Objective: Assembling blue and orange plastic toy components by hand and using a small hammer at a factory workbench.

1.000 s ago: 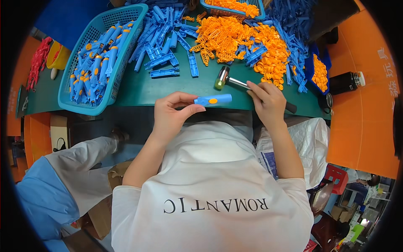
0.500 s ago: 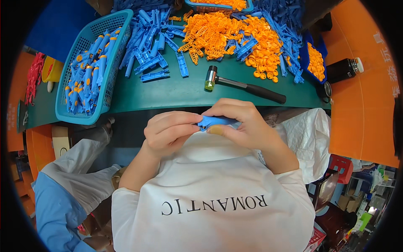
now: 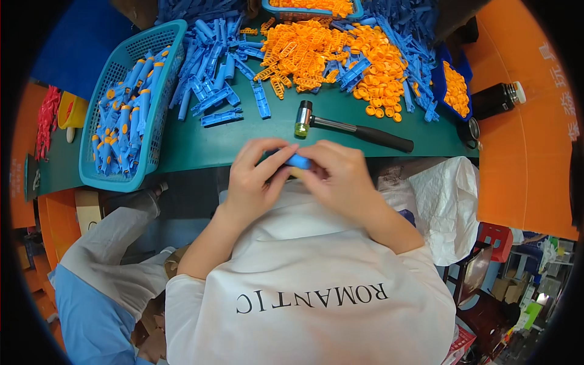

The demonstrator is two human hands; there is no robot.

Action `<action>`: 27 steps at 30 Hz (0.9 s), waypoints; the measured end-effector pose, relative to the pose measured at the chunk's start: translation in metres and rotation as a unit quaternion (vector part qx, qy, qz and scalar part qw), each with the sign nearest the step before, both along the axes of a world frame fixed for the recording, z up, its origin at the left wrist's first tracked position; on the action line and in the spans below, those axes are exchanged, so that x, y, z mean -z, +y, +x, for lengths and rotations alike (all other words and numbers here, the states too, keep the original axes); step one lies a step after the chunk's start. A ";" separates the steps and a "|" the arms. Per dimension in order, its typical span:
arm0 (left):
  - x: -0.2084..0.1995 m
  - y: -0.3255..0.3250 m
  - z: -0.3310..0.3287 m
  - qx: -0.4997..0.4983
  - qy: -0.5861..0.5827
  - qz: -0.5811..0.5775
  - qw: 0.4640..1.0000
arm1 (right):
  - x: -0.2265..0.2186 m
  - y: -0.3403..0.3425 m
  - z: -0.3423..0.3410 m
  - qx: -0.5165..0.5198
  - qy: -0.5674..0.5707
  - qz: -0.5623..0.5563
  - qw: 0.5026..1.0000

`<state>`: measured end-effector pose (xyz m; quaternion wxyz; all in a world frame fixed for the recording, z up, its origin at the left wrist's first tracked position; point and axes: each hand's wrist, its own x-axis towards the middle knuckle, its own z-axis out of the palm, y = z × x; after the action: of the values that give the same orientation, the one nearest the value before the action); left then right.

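moved nearer the hammer (image 3: 358, 130) since earlier, the blue tube (image 3: 298, 161) sits pinched between left fingers (image 3: 280, 158) and right fingers (image 3: 316, 153).

Green desk (image 3: 207, 143) carrying hammer (image 3: 356, 130) near front edge; blue basket (image 3: 112, 182) standing toward left edge; orange pieces (image 3: 301, 52) heaping toward back.

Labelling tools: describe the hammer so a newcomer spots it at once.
On the green table, find the orange heaps at centre. Between them and the person's right hand lies the hammer, head to the left, grip to the right. Unlike the blue and orange parts beyond it, it has a black grip, silvery shaft and yellowish-green face.
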<state>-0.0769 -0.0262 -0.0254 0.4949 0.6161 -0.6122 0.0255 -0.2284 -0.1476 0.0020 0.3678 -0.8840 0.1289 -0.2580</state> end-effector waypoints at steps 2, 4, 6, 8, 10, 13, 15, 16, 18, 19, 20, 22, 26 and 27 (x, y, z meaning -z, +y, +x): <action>0.007 0.000 -0.005 -0.023 0.042 0.007 0.999 | -0.001 0.000 0.006 -0.004 -0.020 0.091 0.996; 0.008 -0.002 0.002 -0.067 0.079 0.026 0.994 | 0.002 -0.014 0.007 -0.005 -0.074 0.250 0.965; 0.022 -0.002 0.010 -0.073 0.155 0.013 0.985 | 0.011 -0.046 -0.002 0.153 -0.074 0.185 0.968; 0.028 -0.003 0.013 -0.076 0.236 0.000 0.969 | 0.006 -0.081 -0.014 0.281 -0.038 -0.015 0.959; 0.030 -0.004 0.011 -0.072 0.222 -0.007 0.972 | 0.012 -0.107 -0.031 0.295 0.077 -0.113 0.946; 0.030 -0.007 0.009 -0.068 0.217 -0.014 0.974 | 0.026 -0.120 -0.035 0.266 0.132 -0.129 0.946; 0.028 -0.007 0.009 -0.072 0.228 -0.014 0.971 | 0.029 -0.122 -0.033 0.247 0.141 -0.135 0.949; 0.026 -0.007 0.009 -0.069 0.220 -0.013 0.973 | 0.030 -0.121 -0.032 0.230 0.124 -0.154 0.953; 0.026 -0.008 0.010 -0.071 0.211 -0.012 0.975 | 0.027 -0.116 -0.026 0.208 0.105 -0.173 0.957; 0.026 -0.008 0.011 -0.063 0.213 -0.016 0.975 | 0.023 -0.105 -0.019 0.143 0.012 0.018 0.990; 0.027 -0.008 0.011 -0.055 0.214 -0.019 0.975 | 0.019 -0.093 -0.012 0.071 -0.081 0.209 0.972; 0.028 -0.007 0.012 -0.054 0.220 -0.017 0.974 | 0.013 -0.060 0.003 0.010 -0.100 0.302 0.948; 0.027 -0.006 0.010 -0.051 0.241 -0.015 0.969 | -0.003 -0.029 0.037 -0.015 -0.048 0.119 0.992; 0.026 -0.006 0.011 -0.054 0.240 -0.016 0.969 | -0.004 -0.026 0.042 -0.018 -0.048 0.119 0.992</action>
<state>-0.0663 -0.0322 -0.0514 0.6353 0.6282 -0.4407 -0.0864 -0.1868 -0.1735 0.0055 0.4805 -0.8231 0.1246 -0.2758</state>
